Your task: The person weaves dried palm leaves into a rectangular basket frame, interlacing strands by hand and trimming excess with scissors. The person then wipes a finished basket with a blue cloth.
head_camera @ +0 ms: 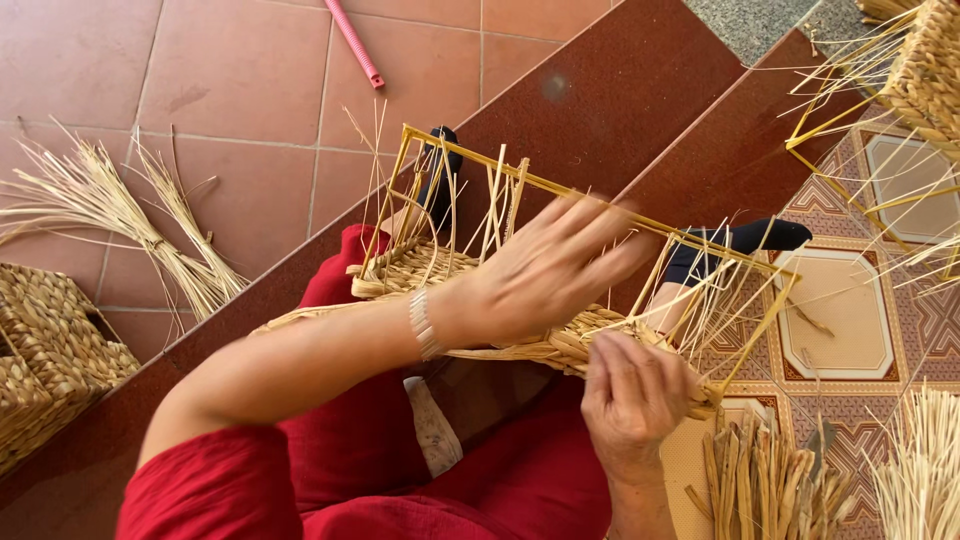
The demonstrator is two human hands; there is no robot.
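Straw basket (pixel 560 345) on yellow frame (pixel 600 200) was mid-weave: left hand (pixel 540 275) spread open (blurred), right hand (pixel 635 395) pinched rim strand; next tuck prob. needs firm tension.

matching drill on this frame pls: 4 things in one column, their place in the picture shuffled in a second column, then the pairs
Things:
1. pink ribbed tube
2. loose straw bundle
3. finished woven basket
4. half-woven basket on yellow frame

Places:
A. on the person's lap, under both hands
B. at the left edge, below the straw
C. on the tiles at the top, left of centre
D. fanned out on the tiles at the left

Pairs: 1-C, 2-D, 3-B, 4-A

The left hand reaches across the frame; the right hand pinches the woven rim at its near edge.
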